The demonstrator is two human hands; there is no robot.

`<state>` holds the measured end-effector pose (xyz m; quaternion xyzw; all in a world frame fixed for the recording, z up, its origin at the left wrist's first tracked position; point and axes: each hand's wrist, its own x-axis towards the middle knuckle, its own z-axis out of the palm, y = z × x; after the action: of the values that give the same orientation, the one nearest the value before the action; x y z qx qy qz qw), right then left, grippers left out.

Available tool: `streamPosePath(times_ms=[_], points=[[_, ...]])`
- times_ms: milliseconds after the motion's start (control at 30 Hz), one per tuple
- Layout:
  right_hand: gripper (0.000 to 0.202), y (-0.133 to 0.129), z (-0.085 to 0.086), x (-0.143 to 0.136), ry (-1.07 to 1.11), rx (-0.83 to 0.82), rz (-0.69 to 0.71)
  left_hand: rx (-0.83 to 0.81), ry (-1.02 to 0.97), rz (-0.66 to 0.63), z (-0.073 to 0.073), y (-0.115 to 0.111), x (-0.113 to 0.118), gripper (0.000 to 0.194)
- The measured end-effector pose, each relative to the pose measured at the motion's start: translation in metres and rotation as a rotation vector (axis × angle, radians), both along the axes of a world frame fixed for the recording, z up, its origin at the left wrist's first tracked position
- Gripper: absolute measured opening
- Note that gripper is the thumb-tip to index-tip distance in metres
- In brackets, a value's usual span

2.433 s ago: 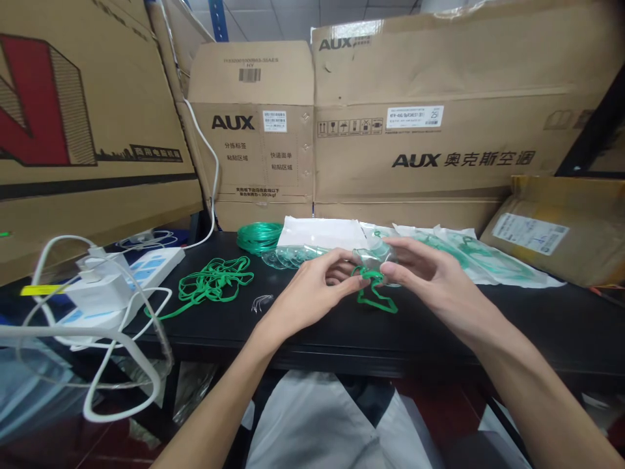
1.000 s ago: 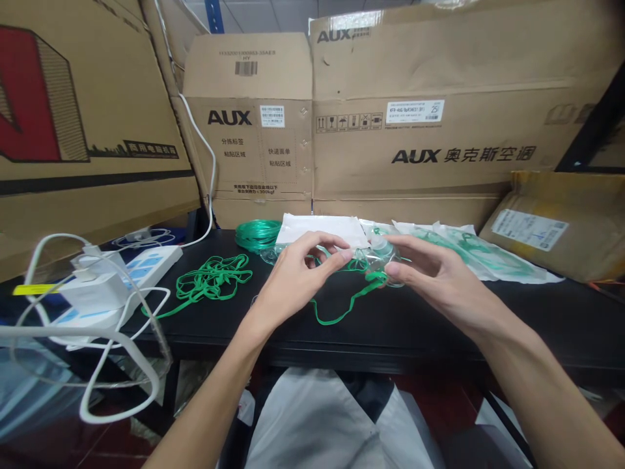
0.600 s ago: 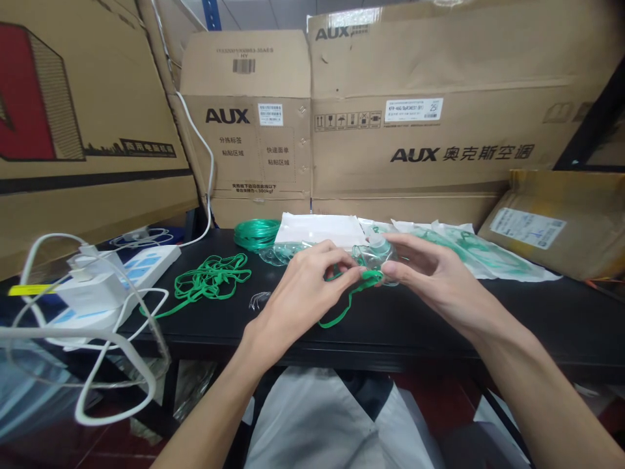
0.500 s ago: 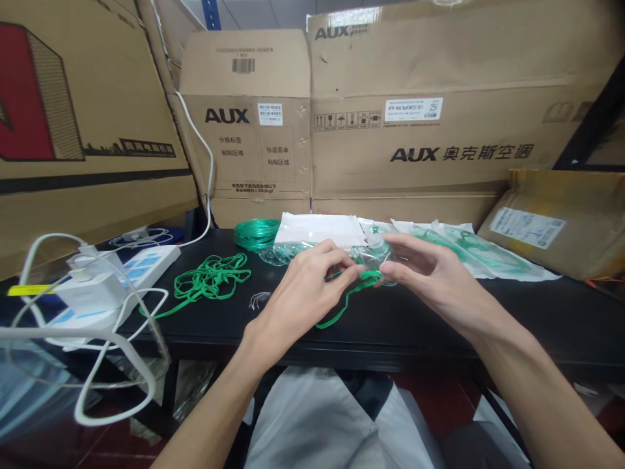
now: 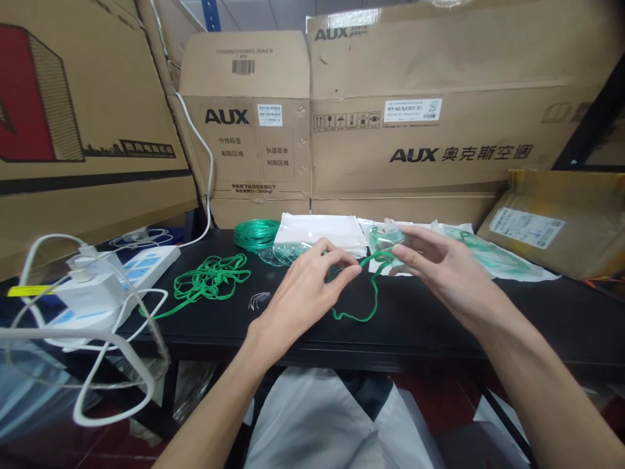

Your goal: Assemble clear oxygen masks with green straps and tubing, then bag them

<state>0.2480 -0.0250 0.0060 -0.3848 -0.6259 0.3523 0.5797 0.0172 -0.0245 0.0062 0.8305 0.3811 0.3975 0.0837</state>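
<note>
My right hand (image 5: 439, 267) holds a clear plastic breathing mask (image 5: 383, 240) between thumb and fingers, above the table. A green elastic strap (image 5: 376, 296) runs from the mask to my left hand (image 5: 312, 280), whose thumb and forefinger pinch it. Part of the strap hangs in a loop down to the black tabletop. Behind my left hand lie several clear masks (image 5: 280, 254), partly hidden by it. A tangled pile of green strap (image 5: 209, 277) rests to the left, with a few thin wire-like pieces (image 5: 258, 299) nearer my left wrist.
A coil of green tubing (image 5: 256, 234) and a stack of white packets (image 5: 319, 229) sit at the back. Clear-and-white packs with green contents (image 5: 493, 254) lie right of them. A white power strip (image 5: 151, 264) with cables is on the left; cardboard boxes (image 5: 420, 78) wall the rear.
My right hand has moved slightly right and up with the mask, away from my left hand. The green strap now stretches between the hands, and its loop hangs further right.
</note>
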Motion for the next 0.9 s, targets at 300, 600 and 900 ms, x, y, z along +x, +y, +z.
streamPosePath(times_ms=[300, 600, 900], points=[[0.047, -0.003, -0.008, -0.021, -0.053, 0.003, 0.017, -0.075, -0.036, -0.045, 0.001, -0.003, 0.006, 0.029], [0.049, -0.006, -0.006, -0.023, -0.024, 0.013, 0.090, -0.246, -0.132, -0.137, 0.002, 0.003, 0.000, 0.040], [0.048, -0.005, -0.006, -0.028, -0.031, 0.013, 0.037, -0.186, -0.138, -0.225, -0.003, 0.008, 0.002, 0.027]])
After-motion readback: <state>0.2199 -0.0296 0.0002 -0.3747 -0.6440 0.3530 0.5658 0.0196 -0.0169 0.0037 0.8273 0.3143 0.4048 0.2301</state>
